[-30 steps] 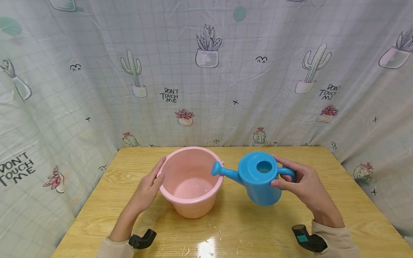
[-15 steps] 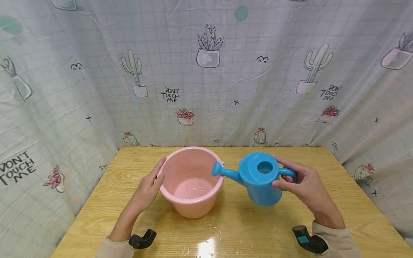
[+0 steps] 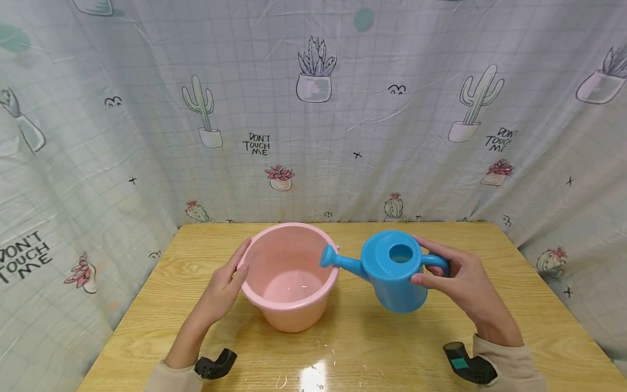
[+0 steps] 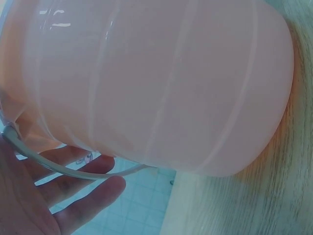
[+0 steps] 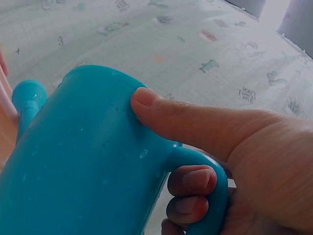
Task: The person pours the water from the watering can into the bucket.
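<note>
A pink plastic bucket (image 3: 289, 283) stands on the wooden table (image 3: 362, 348); a little water shows at its bottom. My left hand (image 3: 224, 283) rests open against the bucket's left rim, straight fingers (image 4: 73, 196) beside its wall (image 4: 161, 83) and thin wire bail. My right hand (image 3: 465, 283) grips the handle of a blue watering can (image 3: 394, 269), held above the table and tilted left, its spout tip over the bucket's right rim. In the right wrist view the thumb (image 5: 195, 122) presses on the can's body (image 5: 83, 171) and fingers curl through the handle.
A curtain printed with cacti (image 3: 313, 109) closes off the back and both sides of the table. Black wrist camera mounts (image 3: 215, 363) sit near the front edge. Bare wood lies in front of and to the right of the can.
</note>
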### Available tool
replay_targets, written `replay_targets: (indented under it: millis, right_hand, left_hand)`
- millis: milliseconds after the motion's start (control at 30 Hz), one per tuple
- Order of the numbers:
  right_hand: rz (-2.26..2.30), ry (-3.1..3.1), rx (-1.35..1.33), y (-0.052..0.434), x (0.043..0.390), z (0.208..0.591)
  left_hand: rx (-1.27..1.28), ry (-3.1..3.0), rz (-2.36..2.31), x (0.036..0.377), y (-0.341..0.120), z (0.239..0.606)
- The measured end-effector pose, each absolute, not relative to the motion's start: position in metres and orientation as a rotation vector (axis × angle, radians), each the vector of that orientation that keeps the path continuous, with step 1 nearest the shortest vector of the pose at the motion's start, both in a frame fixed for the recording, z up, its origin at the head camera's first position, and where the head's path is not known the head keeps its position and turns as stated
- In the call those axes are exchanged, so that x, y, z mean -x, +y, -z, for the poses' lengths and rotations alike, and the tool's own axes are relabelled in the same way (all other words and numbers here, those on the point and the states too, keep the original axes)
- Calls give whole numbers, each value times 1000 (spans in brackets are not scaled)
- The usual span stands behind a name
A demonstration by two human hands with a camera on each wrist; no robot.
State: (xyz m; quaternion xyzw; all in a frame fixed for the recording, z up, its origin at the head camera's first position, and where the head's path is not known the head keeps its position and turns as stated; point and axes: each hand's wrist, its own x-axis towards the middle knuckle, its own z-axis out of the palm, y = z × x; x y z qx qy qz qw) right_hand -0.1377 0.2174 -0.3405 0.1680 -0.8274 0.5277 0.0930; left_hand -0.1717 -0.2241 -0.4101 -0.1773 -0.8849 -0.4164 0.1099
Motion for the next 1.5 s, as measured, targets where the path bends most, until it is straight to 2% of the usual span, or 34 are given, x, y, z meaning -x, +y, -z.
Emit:
replay_targets:
  millis: [1500]
  right_hand:
    - [-1679, -2354, -505, 216, 138, 341]
  left_hand:
    - [527, -2598, 1211, 174, -226, 412]
